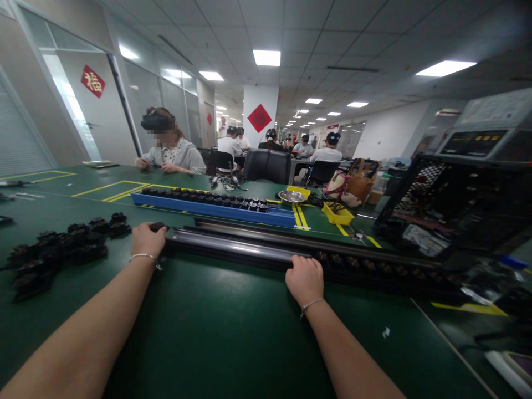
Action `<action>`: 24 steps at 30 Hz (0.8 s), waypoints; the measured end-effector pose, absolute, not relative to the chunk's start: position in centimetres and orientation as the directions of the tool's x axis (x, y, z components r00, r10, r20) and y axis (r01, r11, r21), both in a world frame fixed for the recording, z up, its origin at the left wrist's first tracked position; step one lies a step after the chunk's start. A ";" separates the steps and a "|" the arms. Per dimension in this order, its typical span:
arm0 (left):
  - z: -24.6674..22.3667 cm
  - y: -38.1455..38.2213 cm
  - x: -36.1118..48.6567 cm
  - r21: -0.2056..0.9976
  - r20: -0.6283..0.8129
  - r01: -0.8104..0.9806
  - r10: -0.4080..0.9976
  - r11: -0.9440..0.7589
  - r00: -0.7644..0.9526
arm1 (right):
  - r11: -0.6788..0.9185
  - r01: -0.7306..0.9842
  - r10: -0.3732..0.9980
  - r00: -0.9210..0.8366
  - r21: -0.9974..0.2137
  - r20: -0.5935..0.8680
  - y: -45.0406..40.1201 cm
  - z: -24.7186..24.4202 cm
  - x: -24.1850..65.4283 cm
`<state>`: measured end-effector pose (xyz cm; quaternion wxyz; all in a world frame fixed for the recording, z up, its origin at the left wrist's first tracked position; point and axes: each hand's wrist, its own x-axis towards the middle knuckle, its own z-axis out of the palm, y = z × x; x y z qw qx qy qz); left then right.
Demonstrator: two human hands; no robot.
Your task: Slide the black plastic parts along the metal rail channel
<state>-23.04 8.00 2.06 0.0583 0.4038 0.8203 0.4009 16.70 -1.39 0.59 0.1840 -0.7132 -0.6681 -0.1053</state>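
A long black channel-like rail (236, 245) with a shiny grey inner face lies across the green table in front of me. Its right stretch holds a row of small dark parts (353, 262). At its left end, my left hand (148, 242) is closed on a small black part (158, 226), whose exact kind I cannot make out. My right hand (305, 279) has its fingers wrapped over the rail's front edge, just left of the row. Left of my left hand lies a loose heap of black parts (62, 246).
Behind the rail stands a blue tray (216, 212) filled with black parts. Farther back are a metal bowl (291, 197) and a yellow bin (337, 213). An open computer case (449, 205) rises at the right. A co-worker (172, 147) sits across the table.
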 end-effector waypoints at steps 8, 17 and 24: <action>2.9 7.9 -28.4 0.265 0.332 0.669 0.586 0.694 -0.739 | -0.042 0.991 0.912 0.089 -0.124 0.401 -1.3 0.5 16.7; 1.9 7.4 -33.7 0.208 0.253 0.463 0.410 0.862 -0.876 | -0.042 0.991 0.912 0.091 -0.130 0.400 -1.4 0.5 16.7; 0.8 6.0 -35.4 0.088 0.375 0.687 0.615 0.722 -0.694 | -0.040 0.992 0.910 0.087 -0.122 0.406 -1.4 0.5 16.6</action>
